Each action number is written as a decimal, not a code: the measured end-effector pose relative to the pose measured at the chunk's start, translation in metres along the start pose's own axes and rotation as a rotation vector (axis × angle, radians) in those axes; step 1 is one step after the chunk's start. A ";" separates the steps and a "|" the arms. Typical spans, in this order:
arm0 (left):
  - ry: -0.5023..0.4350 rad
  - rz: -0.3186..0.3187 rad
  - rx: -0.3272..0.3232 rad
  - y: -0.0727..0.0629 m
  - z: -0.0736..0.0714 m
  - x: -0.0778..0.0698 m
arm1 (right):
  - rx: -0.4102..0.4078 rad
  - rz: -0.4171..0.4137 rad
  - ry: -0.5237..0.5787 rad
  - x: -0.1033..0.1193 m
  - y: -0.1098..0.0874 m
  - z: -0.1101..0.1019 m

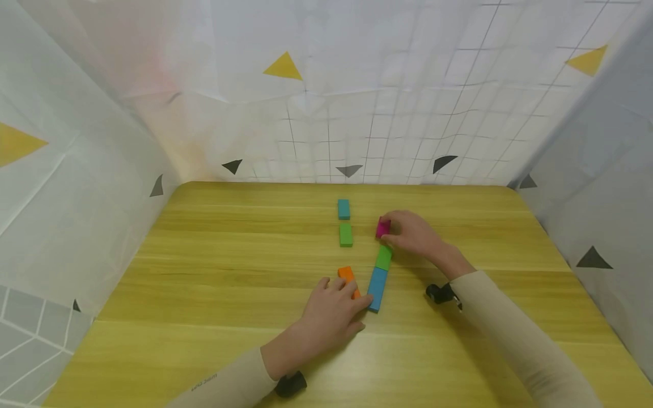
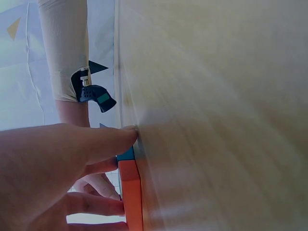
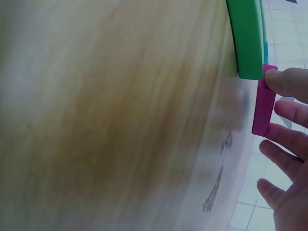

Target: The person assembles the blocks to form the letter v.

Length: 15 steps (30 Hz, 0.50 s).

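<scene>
My right hand (image 1: 414,233) pinches a magenta block (image 1: 381,228) between thumb and fingers, just beyond a green block (image 1: 384,258). That green block lies end to end with a blue block (image 1: 377,288), making a slanted row toward me. Over an orange block (image 1: 346,274) lies my left hand (image 1: 330,314), its fingertips on the block and its index finger reaching to the blue block's near end. The left wrist view shows the orange block (image 2: 131,195) beside the spread fingers. In the right wrist view, the magenta block (image 3: 264,103) sits at the thumb and fingertips.
Farther back on the wooden table (image 1: 229,243) are a teal block (image 1: 344,208) and a second green block (image 1: 346,234), lined up with a small gap. White sheeting (image 1: 326,124) with triangles and grid lines encloses the table's back and sides.
</scene>
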<state>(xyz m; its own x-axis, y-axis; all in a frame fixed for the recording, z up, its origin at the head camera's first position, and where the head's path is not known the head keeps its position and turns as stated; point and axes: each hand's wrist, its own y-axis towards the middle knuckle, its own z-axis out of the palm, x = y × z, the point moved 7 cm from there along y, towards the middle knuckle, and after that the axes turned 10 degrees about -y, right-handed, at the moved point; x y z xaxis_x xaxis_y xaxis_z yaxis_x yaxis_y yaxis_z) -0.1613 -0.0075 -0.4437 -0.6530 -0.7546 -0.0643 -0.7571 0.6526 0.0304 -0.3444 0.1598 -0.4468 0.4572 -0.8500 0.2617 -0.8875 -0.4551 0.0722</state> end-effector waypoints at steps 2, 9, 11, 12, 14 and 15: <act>-0.005 -0.001 -0.001 0.000 0.000 0.000 | 0.003 0.005 -0.004 -0.001 0.000 0.001; -0.012 -0.006 0.002 0.000 0.001 0.001 | -0.007 0.005 0.010 -0.005 -0.001 0.004; -0.010 -0.006 0.002 0.000 0.001 0.001 | -0.016 0.000 0.012 -0.006 -0.002 0.003; -0.008 -0.007 0.003 0.000 0.001 0.001 | -0.019 -0.004 0.013 -0.006 -0.002 0.003; -0.010 -0.006 0.004 0.000 0.001 0.001 | -0.021 -0.007 0.009 -0.008 -0.003 0.003; -0.013 -0.006 0.005 0.000 0.002 0.001 | -0.021 -0.010 0.008 -0.008 -0.004 0.003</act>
<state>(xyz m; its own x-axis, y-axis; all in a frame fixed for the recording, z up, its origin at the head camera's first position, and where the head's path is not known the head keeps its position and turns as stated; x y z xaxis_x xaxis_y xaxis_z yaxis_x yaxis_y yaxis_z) -0.1625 -0.0081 -0.4456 -0.6479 -0.7578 -0.0774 -0.7611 0.6482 0.0246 -0.3447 0.1674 -0.4525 0.4656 -0.8434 0.2681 -0.8840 -0.4577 0.0954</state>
